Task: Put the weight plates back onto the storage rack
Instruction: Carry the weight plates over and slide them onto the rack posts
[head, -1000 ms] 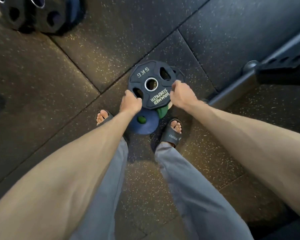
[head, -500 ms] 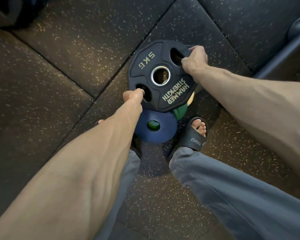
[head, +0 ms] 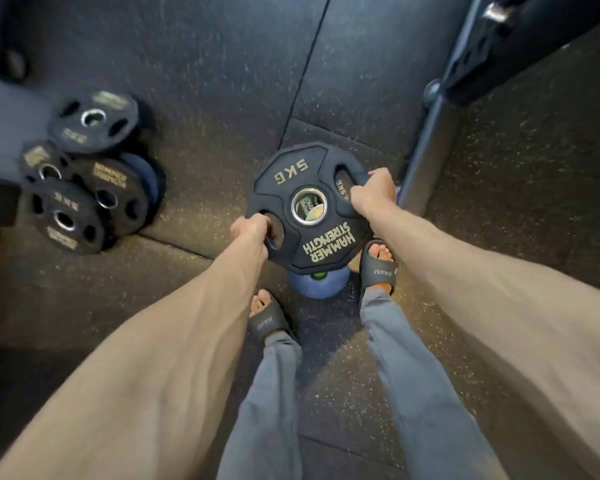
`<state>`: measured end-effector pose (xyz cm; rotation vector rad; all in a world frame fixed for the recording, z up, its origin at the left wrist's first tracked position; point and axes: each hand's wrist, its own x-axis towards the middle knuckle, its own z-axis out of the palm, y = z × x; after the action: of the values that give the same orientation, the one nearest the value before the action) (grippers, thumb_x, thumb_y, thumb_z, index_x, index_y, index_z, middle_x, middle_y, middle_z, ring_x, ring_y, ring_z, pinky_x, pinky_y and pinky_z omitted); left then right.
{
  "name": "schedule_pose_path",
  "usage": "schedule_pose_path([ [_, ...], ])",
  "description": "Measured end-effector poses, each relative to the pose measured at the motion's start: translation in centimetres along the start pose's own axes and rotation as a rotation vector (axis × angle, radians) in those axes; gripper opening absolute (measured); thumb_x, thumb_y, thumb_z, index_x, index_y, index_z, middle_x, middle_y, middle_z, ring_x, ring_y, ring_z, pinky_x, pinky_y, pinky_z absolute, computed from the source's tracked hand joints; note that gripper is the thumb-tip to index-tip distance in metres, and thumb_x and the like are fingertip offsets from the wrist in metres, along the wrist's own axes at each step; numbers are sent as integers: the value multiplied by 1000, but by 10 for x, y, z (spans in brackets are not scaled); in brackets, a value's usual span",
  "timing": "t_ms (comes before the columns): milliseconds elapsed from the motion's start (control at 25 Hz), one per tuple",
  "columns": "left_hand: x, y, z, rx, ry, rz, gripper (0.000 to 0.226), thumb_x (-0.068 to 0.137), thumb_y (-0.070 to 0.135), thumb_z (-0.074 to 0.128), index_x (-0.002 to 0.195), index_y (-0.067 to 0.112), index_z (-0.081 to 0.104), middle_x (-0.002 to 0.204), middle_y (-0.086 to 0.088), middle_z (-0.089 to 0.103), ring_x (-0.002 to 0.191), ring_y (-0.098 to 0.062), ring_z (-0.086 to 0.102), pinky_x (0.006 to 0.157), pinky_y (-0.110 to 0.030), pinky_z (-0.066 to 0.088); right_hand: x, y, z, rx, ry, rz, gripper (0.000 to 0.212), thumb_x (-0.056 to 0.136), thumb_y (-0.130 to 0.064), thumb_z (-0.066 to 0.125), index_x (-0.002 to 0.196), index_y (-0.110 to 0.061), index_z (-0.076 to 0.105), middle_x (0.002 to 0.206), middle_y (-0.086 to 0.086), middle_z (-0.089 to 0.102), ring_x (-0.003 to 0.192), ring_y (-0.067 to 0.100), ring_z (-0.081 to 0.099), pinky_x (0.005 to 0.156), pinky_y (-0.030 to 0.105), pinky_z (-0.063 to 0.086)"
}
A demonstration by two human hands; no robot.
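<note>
A black 5 kg plate (head: 309, 174) marked "Hammer Strength" is held flat above the floor between both hands. My left hand (head: 252, 233) grips it through the near-left handle hole. My right hand (head: 373, 194) grips its right edge at another hole. Beneath it on the floor lie a blue plate (head: 317, 287) with a green one showing through its hole, and another small plate is visible through the centre ring. At the left, several black plates (head: 84, 188) hang on the storage rack (head: 0, 133), which is blurred.
My feet in black slides (head: 378, 268) stand on the dark speckled rubber floor (head: 205, 98) either side of the blue plate. A grey metal frame beam (head: 426, 157) with a black upright runs along the right side.
The 5 kg plate has been lifted off the floor pile with both hands on it. The view has swung so that the rack with its plates appears at the left.
</note>
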<state>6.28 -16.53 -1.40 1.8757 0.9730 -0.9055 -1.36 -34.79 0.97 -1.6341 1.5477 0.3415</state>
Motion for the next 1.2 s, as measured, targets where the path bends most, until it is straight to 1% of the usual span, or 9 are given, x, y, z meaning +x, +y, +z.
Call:
schedule_pose_path([
  [120,-93,48,-25,25,-22,93,37,64,-3,60,101,-2,65,98,-19,69,87,-30,68,78,-46,57,-77,-15,-88,214,30,102,47,87,-11,66,132,-5,55,132,12,60,121,29,58,90,28,45],
  [280,-245,109,-34,154,-134,232,11,55,-2,56,66,-1,59,61,-21,57,49,-26,59,52,-34,49,-187,-14,-216,536,90,225,28,58,-13,72,86,-7,72,78,5,68,74,23,66,59,29,48],
  [360,-311,128,-36,153,-203,286,13,58,-8,54,53,3,48,48,-15,46,33,-19,44,43,-25,41,-226,-12,-259,653,129,219,21,53,-12,71,73,-5,72,73,7,71,72,25,68,62,38,55],
  [440,-386,138,-38,196,-289,352,20,61,-11,53,52,4,44,47,-14,43,35,-19,41,41,-23,38,-272,-5,-311,756,197,230,14,57,-11,72,69,-3,70,75,12,73,77,29,72,69,41,58],
  [680,-522,122,-11,303,-499,446,20,71,-10,49,60,6,43,55,-13,42,43,-20,38,40,-19,31,-355,36,-431,942,327,257,24,80,-12,74,101,-3,68,93,14,73,71,20,67,52,23,43],
  [840,-581,108,34,356,-606,455,18,79,-5,53,68,8,45,51,-10,41,45,-19,38,46,-26,32,-363,77,-493,1052,423,252,43,81,-36,80,108,-7,64,98,12,73,86,26,71,66,29,53],
  [920,-611,104,62,375,-642,491,9,80,-2,56,79,6,52,54,-10,46,46,-20,41,48,-28,34,-354,90,-527,1075,476,226,45,83,-41,77,108,-6,65,95,11,73,86,26,71,68,30,51],
  [1040,-653,101,108,374,-654,577,12,82,1,57,93,6,57,61,-9,50,46,-18,44,46,-27,37,-340,107,-577,1074,532,195,53,83,-45,76,113,-3,65,98,9,73,92,27,70,86,36,54],
  [1200,-711,108,164,393,-697,608,9,85,4,59,93,7,57,59,-8,49,47,-18,45,48,-26,38,-318,128,-641,1071,623,180,48,87,-46,69,104,-1,68,99,11,72,93,28,68,82,34,51],
])
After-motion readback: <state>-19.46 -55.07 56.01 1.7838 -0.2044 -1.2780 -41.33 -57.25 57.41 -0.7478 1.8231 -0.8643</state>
